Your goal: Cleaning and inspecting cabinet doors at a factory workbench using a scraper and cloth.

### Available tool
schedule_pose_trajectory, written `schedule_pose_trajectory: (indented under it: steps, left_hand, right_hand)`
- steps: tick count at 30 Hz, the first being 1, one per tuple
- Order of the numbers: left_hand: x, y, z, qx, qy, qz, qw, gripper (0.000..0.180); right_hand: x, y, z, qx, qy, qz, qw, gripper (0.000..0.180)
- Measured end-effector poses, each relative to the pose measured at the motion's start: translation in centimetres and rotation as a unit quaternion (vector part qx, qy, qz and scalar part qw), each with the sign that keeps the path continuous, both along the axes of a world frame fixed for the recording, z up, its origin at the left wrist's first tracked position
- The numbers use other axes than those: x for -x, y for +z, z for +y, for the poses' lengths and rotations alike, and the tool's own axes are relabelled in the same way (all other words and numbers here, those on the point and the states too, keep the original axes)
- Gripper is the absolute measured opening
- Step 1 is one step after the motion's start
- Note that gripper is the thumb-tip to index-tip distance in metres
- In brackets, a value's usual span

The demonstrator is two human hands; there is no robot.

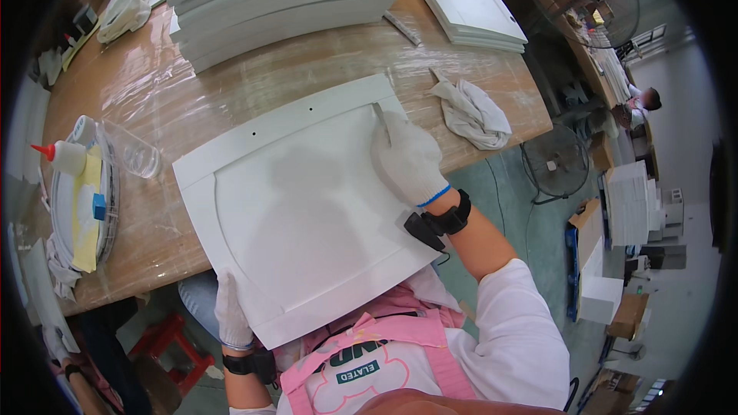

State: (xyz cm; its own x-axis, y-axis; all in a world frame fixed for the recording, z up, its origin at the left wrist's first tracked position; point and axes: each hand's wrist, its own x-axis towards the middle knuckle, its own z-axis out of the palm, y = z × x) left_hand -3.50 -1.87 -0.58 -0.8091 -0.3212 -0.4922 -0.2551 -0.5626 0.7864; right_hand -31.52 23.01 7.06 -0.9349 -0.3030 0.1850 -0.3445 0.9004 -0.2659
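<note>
A white cabinet door panel [284, 223], with a raised frame, a recessed middle and two small dark holes near its far edge, lies tilted across the table's near edge and my lap. My left hand [232, 315], in a white knit glove, grips its near left edge, thumb on top. My right hand [407, 157], gloved alike with a blue cuff, rests over the recess near the far right corner. From its closed fingers sticks a thin grey strip [382, 121], like a narrow blade, against the inner frame edge; its exact kind is unclear.
Stacked white panels [300, 11] stand at the back; more panels [477, 11] lie back right. A crumpled cloth [473, 111] is right. Left are a red-tipped glue bottle [69, 157], a clear cup [142, 160] and a round tray [115, 207]. A co-worker's hand [55, 343] shows lower left.
</note>
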Motion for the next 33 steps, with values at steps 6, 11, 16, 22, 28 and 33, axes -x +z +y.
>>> schedule_pose_trajectory:
  steps: [6,11,16,22,28,33]
  left_hand:
    - [-0.6,-1.7,-0.5,0.015,-0.009,0.005,1.000,0.052]
    - [0.1,-0.2,-0.1,-0.003,-0.001,-0.006,1.000,0.052]
    - [0.2,0.3,0.0,-0.022,0.015,-0.005,1.000,0.049]
    - [0.3,0.3,0.0,-0.053,0.012,0.003,0.999,0.052]
    - [0.0,0.0,-0.1,-0.015,0.006,0.000,1.000,0.049]
    - [0.2,0.4,0.1,-0.020,0.018,-0.006,1.000,0.049]
  right_hand:
    - [-0.2,-0.6,0.2,0.022,0.056,0.072,0.996,0.016]
    - [-0.5,0.0,-0.2,0.017,0.017,0.012,1.000,0.013]
    - [0.0,-1.4,0.4,0.012,0.068,0.081,0.994,0.015]
    - [0.0,-1.4,0.6,0.017,0.041,0.056,0.997,0.015]
    - [-0.2,-1.3,0.5,0.019,0.083,0.067,0.994,0.018]
    - [-0.1,-0.6,0.4,0.037,-0.005,0.010,0.999,0.017]
